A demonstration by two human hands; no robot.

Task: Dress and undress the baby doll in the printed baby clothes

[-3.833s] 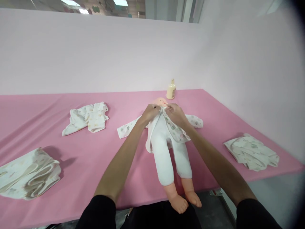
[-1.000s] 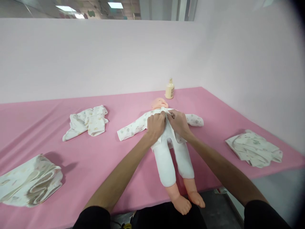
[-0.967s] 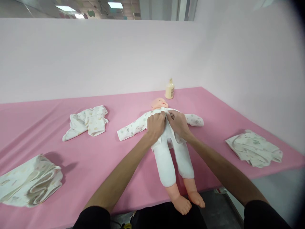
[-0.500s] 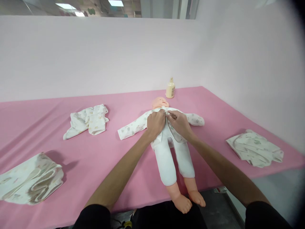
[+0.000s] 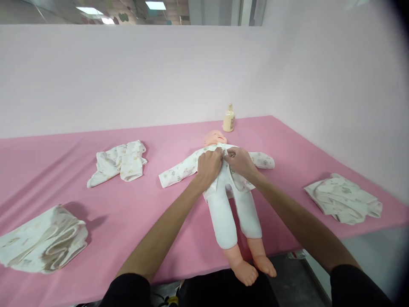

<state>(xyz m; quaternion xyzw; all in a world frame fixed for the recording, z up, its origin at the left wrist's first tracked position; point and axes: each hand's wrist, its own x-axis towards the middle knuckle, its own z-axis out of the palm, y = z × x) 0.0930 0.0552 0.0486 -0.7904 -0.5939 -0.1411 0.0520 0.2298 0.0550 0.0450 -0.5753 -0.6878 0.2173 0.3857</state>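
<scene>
A baby doll [image 5: 238,265] lies on its back on the pink-covered table, its feet sticking out over the front edge. It wears a white printed baby shirt [image 5: 182,171] with long sleeves spread to both sides, and its legs are white. At the chest, my left hand [image 5: 209,165] is closed on one front edge of the shirt. Right beside it, my right hand [image 5: 241,162] pinches the other front edge. The fingertips nearly meet just below the doll's head; the exact spot between them is too small to make out.
A cream pump bottle [image 5: 229,119] stands behind the doll's head. Small printed baby clothing [image 5: 131,162] lies at the left, with a folded printed cloth [image 5: 44,241] nearer the front. Another folded printed garment [image 5: 345,198] rests at the right. White walls bound the pink table [image 5: 128,230] behind and right.
Both hands stay at the shirt front, with the right fingers shifted slightly. The whole view has moved by a small amount; the doll and cloths lie as before.
</scene>
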